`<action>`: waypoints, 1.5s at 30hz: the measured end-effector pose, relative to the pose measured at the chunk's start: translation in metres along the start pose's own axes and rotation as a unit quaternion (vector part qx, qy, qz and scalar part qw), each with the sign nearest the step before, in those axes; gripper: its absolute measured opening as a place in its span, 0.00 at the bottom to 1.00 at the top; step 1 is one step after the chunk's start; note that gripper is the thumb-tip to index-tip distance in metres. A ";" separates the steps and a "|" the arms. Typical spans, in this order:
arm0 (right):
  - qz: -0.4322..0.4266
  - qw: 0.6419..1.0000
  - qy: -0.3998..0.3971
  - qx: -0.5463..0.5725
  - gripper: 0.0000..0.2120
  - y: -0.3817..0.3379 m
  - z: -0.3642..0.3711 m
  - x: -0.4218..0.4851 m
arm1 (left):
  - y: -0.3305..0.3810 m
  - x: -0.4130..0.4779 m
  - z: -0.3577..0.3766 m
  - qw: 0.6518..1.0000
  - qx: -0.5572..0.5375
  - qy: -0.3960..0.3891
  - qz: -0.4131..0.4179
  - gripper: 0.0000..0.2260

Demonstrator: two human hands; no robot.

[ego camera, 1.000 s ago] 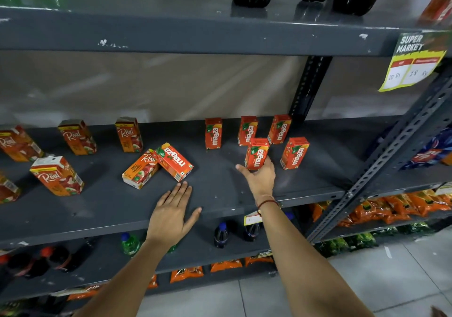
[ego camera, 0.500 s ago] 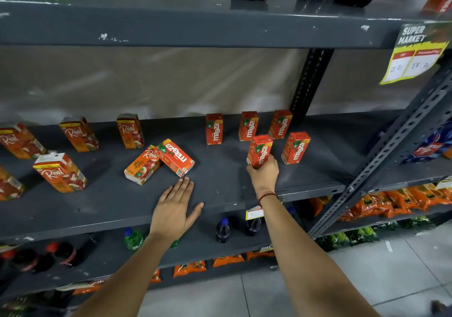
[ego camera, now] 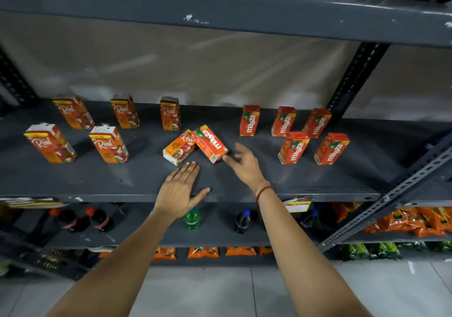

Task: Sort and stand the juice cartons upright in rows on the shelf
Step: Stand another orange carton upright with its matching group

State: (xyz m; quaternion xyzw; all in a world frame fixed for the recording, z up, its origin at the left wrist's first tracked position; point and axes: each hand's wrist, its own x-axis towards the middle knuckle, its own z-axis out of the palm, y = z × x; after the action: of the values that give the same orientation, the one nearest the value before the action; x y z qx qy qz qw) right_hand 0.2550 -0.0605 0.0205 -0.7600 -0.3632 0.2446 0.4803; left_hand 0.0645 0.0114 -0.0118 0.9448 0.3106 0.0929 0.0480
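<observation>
On the grey shelf [ego camera: 73, 182], several Real cartons [ego camera: 108, 144] stand upright at the left and several red Maaza cartons [ego camera: 293, 147] stand upright at the right. Mid-shelf, one Real carton [ego camera: 178, 149] and one Maaza carton [ego camera: 210, 143] lie flat, touching in a V. My left hand [ego camera: 179, 189] rests flat on the shelf just in front of the lying Real carton, fingers spread. My right hand [ego camera: 244, 163] hovers open beside the lying Maaza carton, its fingertips almost at the carton's near corner. It holds nothing.
A shelf board [ego camera: 220, 15] with dark bottles overhangs close above. A slanted metal upright [ego camera: 391, 194] bounds the right side. Soda bottles [ego camera: 192, 220] and orange snack packs [ego camera: 403, 221] fill the lower shelves. A yellow price tag [ego camera: 297, 204] hangs from the shelf's front edge.
My right hand let go of the front Maaza carton, which stays upright, and moved left toward the lying Maaza carton. The left hand stayed flat on the shelf. The view shifted left.
</observation>
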 end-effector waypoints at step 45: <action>0.005 0.999 -0.004 0.044 0.28 0.012 -0.016 0.008 | -0.002 -0.001 0.003 1.000 -0.006 0.023 0.004 0.38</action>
State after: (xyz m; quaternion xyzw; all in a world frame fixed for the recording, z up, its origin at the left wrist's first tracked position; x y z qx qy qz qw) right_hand 0.2756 -0.0665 0.0159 -0.7388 -0.3507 0.2659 0.5104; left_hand 0.0633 0.0128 -0.0150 0.9434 0.3071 0.1167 0.0462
